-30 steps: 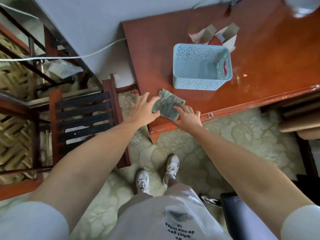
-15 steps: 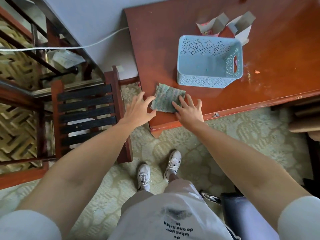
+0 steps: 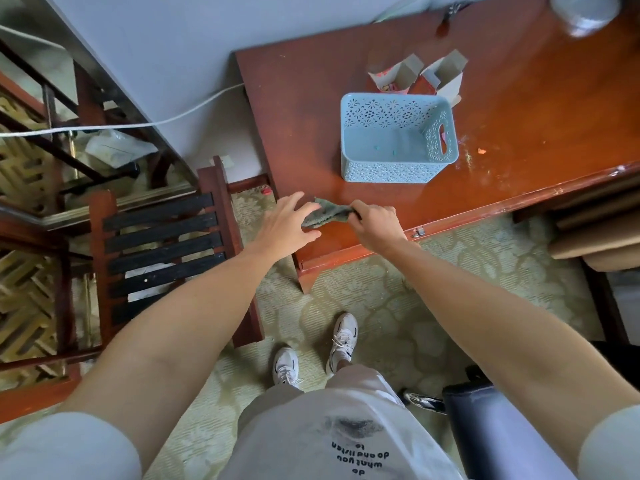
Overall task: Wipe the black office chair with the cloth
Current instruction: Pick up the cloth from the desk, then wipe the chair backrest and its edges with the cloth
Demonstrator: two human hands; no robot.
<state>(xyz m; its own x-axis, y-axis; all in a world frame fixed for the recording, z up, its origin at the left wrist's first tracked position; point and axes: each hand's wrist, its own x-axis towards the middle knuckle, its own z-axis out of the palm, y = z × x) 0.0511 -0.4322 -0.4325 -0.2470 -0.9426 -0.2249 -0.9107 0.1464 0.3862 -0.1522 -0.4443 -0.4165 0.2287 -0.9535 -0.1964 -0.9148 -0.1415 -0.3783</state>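
I am at the very start of this job. The cloth (image 3: 328, 216) is bunched at the near left corner of the red-brown desk (image 3: 519, 126), centre of the frame, just below the pale blue basket (image 3: 398, 140). My right hand (image 3: 375, 226) has its fingers curled round the cloth's right end, gripping it. My left hand (image 3: 284, 227) lies beside it with fingers spread wide, their tips touching the cloth's left end but not closed on it. The black office chair (image 3: 491, 438) sits at the lower right edge of the frame, well apart from both hands and only partly in view. I judge nothing is wiped yet: lifting the cloth, turning to the chair and every stroke of wiping remain.
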